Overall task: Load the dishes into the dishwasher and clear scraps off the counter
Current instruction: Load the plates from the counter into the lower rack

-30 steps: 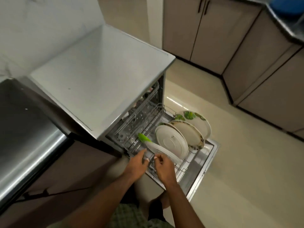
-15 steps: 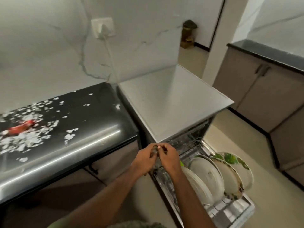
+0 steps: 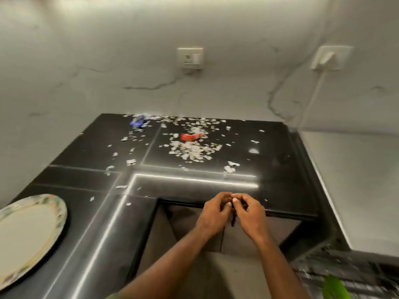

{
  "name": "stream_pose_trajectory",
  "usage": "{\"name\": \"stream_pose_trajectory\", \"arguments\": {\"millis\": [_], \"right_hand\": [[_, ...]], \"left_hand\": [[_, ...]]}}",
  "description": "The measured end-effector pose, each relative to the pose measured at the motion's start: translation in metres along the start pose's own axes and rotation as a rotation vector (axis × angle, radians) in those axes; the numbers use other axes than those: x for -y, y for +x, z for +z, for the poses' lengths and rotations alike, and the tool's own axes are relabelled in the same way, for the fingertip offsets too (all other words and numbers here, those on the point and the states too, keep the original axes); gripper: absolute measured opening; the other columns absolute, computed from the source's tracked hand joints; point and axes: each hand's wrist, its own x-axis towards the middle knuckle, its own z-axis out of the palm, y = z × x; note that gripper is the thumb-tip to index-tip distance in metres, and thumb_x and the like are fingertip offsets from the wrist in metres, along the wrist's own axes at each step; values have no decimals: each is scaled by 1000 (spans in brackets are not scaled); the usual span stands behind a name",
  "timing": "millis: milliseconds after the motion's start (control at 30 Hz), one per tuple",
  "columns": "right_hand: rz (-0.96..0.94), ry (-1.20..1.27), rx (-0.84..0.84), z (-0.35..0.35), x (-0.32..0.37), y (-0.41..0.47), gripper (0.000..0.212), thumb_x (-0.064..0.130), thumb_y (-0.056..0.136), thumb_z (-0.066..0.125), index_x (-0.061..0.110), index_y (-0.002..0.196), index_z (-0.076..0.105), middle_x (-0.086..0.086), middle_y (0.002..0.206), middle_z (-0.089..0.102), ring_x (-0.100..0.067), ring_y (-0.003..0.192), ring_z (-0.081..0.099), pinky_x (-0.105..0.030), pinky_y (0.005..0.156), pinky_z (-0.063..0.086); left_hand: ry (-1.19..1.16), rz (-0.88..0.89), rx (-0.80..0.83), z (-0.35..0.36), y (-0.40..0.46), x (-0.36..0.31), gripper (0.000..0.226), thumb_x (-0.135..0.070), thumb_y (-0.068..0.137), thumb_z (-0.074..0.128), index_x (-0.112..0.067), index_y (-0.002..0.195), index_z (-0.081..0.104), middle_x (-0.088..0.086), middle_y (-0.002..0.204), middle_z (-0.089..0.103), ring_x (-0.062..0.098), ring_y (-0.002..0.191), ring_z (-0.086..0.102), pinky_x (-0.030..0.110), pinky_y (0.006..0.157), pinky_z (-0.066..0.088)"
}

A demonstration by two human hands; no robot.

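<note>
Presently both hands — left [image 3: 212, 214], right [image 3: 248, 214] — meet, fingers curled; contents unclear; scraps [image 3: 192, 151] litter counter [image 3: 276, 147].

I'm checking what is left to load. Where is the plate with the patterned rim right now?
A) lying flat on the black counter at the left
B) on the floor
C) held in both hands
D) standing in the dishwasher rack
A: the plate lies flat on the black counter, far left of both hands, which are together at the counter's front edge.
</note>
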Motion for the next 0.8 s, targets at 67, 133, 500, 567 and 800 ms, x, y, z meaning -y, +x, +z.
{"name": "stream_pose_trajectory", "arguments": {"millis": [67, 133, 500, 567, 800], "right_hand": [[-45, 3, 101, 27, 15, 13, 18, 18, 101, 66, 31, 106, 77, 13, 90, 77, 4, 74, 70, -21, 67, 57], [-82, 24, 193, 50, 28, 25, 18, 18, 101, 66, 31, 105, 77, 14, 91, 77, 4, 79, 71, -19, 72, 58], [-229, 82, 676, 140, 62, 68, 19, 15, 100, 67, 32, 102, 77, 11, 93, 79, -10, 81, 77, -48, 83, 63], [-222, 93, 724, 150, 58, 70, 20, 13, 101, 66, 30, 101, 77, 9, 93, 80, -13, 79, 77, -52, 82, 63], [-179, 99, 889, 180, 54, 60, 22, 9, 101, 65, 27, 99, 78, 6, 91, 80, -16, 78, 77, -46, 81, 64]], "left_hand": [[-26, -42, -102, -26, -5, 13, 32, -18, 99, 58, -25, 129, 66, -12, 116, 74, -4, 109, 67, 24, 100, 54], [-40, -81, -186, -48, -10, 23, 31, -22, 99, 58, -27, 129, 66, -13, 116, 74, -4, 109, 67, 25, 100, 55], [-370, -410, -790, -134, -34, 54, 23, -14, 102, 55, -21, 122, 65, -3, 111, 72, 17, 95, 75, 27, 77, 62], [-421, -454, -913, -140, -47, 62, 21, -15, 104, 54, -21, 120, 66, -2, 112, 72, 17, 94, 74, 24, 74, 60], [-638, -614, -1250, -164, -95, 97, 15, -10, 102, 58, -17, 114, 64, 7, 106, 73, 19, 82, 72, 25, 65, 56]]}}
